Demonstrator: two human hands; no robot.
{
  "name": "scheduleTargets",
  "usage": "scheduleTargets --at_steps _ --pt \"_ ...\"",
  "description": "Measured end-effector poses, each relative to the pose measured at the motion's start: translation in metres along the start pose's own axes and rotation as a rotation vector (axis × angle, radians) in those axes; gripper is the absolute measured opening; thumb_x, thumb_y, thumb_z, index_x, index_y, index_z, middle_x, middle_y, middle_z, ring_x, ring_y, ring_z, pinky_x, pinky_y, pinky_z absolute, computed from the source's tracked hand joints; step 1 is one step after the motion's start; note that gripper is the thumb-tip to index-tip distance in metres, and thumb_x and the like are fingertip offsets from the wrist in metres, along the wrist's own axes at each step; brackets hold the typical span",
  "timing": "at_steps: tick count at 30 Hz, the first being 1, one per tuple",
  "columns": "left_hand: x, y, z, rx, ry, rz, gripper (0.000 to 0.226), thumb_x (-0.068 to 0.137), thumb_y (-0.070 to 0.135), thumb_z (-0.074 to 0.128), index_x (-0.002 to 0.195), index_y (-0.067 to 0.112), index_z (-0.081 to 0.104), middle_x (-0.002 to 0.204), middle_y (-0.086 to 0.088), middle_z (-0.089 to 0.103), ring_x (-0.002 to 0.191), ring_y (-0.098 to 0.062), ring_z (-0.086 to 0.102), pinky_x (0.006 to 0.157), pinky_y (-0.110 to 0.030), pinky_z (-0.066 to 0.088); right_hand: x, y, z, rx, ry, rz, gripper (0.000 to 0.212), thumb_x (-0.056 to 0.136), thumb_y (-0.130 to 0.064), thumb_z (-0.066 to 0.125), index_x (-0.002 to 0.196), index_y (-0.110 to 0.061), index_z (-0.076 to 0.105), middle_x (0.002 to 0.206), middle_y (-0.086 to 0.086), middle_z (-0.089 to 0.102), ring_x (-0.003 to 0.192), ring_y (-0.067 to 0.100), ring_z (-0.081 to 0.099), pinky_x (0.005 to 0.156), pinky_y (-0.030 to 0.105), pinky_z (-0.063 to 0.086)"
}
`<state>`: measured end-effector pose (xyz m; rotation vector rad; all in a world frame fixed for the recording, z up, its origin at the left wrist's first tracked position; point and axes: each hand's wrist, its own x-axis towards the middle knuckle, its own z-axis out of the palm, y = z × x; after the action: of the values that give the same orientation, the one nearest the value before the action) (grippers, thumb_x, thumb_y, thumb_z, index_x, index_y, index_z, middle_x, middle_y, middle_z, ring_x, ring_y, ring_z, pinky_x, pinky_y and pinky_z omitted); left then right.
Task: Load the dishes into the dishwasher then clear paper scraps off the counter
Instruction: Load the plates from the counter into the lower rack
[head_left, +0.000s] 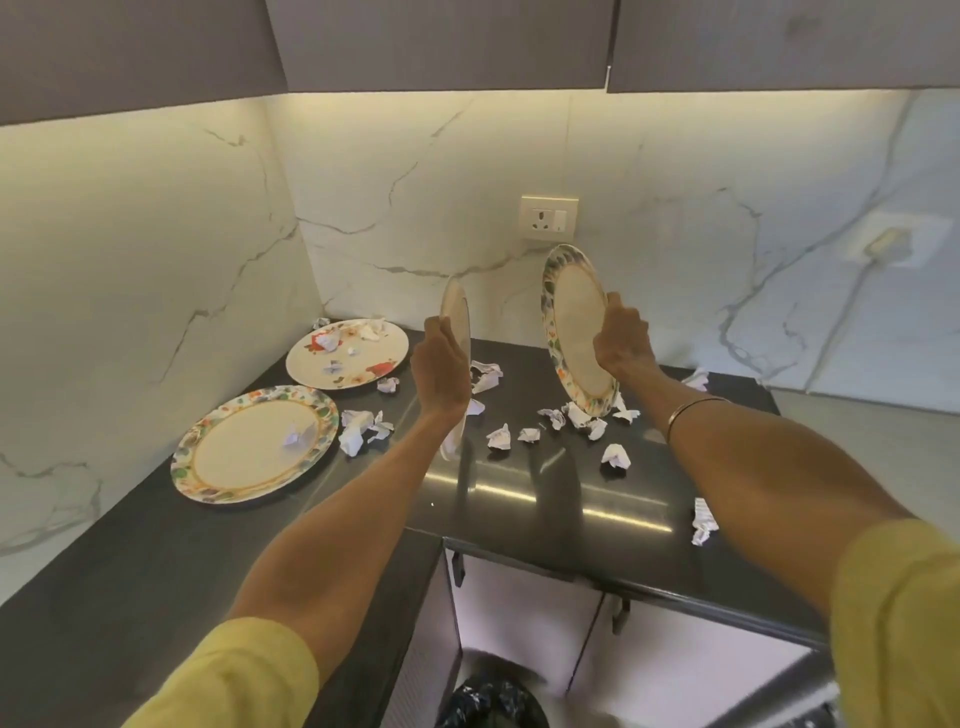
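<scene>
Left hand (441, 371) grips upright plate (457, 317) | right hand (621, 340) grips tilted plate (576, 322)

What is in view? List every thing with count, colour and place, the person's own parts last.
held plates: 2, cream with floral rims, tilted on edge above the counter, one left, one right
flat plates: 2, floral, counter's left side, near and far, paper on both
paper scraps: many, white, strewn over counter
counter: 1, dark
socket: 1, cream, marble wall
bin bag: 1, black, below counter
left hand: grips left plate
right hand: grips right plate
</scene>
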<state>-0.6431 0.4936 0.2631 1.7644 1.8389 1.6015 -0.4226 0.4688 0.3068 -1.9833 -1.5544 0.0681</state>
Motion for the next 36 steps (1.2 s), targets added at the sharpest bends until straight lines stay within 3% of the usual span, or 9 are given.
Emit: scheduleTargets --at_steps 13,19,22,29,36 --pt "-0.075 0.070 0.001 -0.024 -0.124 0.023 0.037 0.108 0.033 0.030 0.110 0.006 0.055 0.093 -0.016 0.070 0.081 -0.034 0.069 0.072 -0.046 0.059 -0.077 0.063 -0.064 -0.001 0.040 0.085 0.041 0.095 -0.001 0.052 0.135 0.000 0.041 0.125 0.026 0.059 0.107 0.043 0.063 0.087 0.051 0.055" --pt "-0.149 0.117 -0.006 -0.030 -0.140 0.013 0.039 0.108 0.029 0.029 0.107 0.001 0.055 0.089 -0.018 0.069 0.080 -0.032 0.066 0.070 -0.040 0.056 -0.138 0.116 -0.112 -0.013 0.050 0.102 0.039 0.093 0.002 0.050 0.132 0.002 0.043 0.120 0.026 0.061 0.106 0.043 0.063 0.084 0.051 0.057" --pt "-0.187 0.135 -0.013 -0.043 -0.144 0.002 0.038 0.108 0.027 0.029 0.106 0.000 0.056 0.087 -0.019 0.068 0.080 -0.035 0.066 0.072 -0.045 0.055 -0.168 0.135 -0.134 -0.005 0.058 0.153 0.041 0.093 0.001 0.050 0.133 -0.001 0.044 0.121 0.024 0.060 0.109 0.041 0.061 0.089 0.049 0.055" --pt "-0.257 0.164 -0.035 -0.087 -0.179 -0.036 0.039 0.108 0.028 0.029 0.105 0.000 0.057 0.094 -0.022 0.068 0.088 -0.038 0.066 0.078 -0.046 0.055 -0.231 0.161 -0.174 -0.014 0.027 0.181 0.040 0.096 -0.002 0.048 0.135 -0.002 0.042 0.122 0.022 0.060 0.110 0.039 0.061 0.085 0.042 0.054" --pt "-0.301 0.186 -0.058 -0.079 -0.249 0.013 0.037 0.108 0.030 0.030 0.109 0.003 0.055 0.098 -0.021 0.070 0.087 -0.037 0.068 0.076 -0.048 0.058 -0.285 0.167 -0.200 -0.003 0.078 0.242 0.040 0.096 -0.002 0.048 0.136 -0.002 0.043 0.129 0.021 0.056 0.116 0.039 0.058 0.092 0.047 0.051"
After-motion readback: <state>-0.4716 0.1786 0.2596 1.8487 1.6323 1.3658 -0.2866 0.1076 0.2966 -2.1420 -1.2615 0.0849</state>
